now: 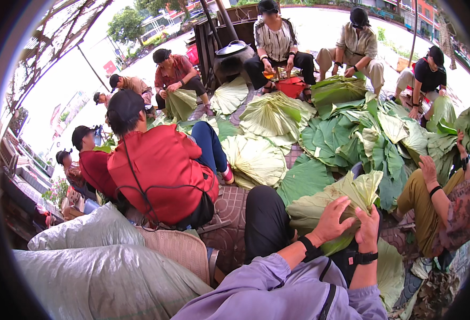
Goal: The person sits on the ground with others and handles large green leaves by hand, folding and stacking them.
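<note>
A folded bundle of lotus leaves (319,210), pale yellow-green with brown specks, rests over my lap between my knees. My left hand (333,222) lies on its near face, fingers spread and thumb pointing at the other hand. At the gathered right edge, my right hand (366,232) grips the pleated leaf with its thumb along the fold. The fingers behind the leaf are hidden. Just past the bundle, a dark green lotus leaf (303,180) lies flat on the ground. A lighter leaf stack (255,160) spreads to its left.
A large heap of lotus leaves (355,132) covers the paving ahead. Seated people surround it; one in a red jacket (163,172) is close on my left, another (455,204) on my right. White woven sacks (98,276) and a chair back (175,248) stand at left.
</note>
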The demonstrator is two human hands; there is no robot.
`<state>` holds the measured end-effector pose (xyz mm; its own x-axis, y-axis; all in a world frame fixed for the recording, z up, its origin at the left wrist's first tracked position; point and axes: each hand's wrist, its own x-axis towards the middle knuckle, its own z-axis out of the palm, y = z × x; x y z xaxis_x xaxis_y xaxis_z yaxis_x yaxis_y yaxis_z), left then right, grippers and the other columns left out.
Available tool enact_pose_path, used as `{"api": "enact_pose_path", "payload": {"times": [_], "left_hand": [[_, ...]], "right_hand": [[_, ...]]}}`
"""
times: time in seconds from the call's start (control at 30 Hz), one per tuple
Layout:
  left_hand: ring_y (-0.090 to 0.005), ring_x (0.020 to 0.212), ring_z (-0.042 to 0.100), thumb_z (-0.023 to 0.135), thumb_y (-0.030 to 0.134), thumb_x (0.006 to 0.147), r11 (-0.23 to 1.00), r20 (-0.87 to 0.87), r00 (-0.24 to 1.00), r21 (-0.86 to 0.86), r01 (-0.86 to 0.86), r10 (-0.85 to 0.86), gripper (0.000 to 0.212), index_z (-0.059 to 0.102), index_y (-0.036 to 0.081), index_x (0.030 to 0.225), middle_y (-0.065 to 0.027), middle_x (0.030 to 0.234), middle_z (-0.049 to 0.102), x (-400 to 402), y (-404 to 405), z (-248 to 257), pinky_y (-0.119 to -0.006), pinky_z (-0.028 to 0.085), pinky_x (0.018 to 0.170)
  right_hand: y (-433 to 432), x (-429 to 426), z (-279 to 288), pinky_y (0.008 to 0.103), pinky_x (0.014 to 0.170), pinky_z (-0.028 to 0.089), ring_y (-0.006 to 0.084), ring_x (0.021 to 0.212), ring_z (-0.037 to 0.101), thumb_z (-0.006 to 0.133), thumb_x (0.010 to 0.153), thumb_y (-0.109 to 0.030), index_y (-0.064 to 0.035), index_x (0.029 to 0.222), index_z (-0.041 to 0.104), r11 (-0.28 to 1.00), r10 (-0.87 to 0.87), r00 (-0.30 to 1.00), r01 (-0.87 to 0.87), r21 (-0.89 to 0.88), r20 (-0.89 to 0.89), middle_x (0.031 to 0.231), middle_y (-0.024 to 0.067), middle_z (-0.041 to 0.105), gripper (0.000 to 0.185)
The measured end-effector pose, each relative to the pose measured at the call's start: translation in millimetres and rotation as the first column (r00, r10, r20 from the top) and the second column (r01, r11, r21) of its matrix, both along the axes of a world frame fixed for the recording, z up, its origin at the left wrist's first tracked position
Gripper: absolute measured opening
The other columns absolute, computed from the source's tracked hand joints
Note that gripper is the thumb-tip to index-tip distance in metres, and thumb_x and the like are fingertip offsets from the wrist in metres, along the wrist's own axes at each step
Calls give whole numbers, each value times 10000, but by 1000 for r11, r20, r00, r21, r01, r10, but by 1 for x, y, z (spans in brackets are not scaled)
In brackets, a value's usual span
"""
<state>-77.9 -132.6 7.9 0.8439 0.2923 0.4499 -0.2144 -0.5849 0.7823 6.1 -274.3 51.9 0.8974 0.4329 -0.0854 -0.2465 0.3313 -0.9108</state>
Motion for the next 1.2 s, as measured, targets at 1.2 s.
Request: {"api": "enact_pose_path", "payload": {"times": [1.2], "left_hand": [[-213,1006,650,673,302,1060,707,-211,969,-665,-240,131,420,648,-75,1243,-137,1100,676,-7,31,-70,-349,521,904]], "right_hand": [[-88,-12,92,469,1117,505,259,1315,627,669,1036,-124,-39,1520,542,886,-279,960,253,388,13,1473,122,632,508]]}}
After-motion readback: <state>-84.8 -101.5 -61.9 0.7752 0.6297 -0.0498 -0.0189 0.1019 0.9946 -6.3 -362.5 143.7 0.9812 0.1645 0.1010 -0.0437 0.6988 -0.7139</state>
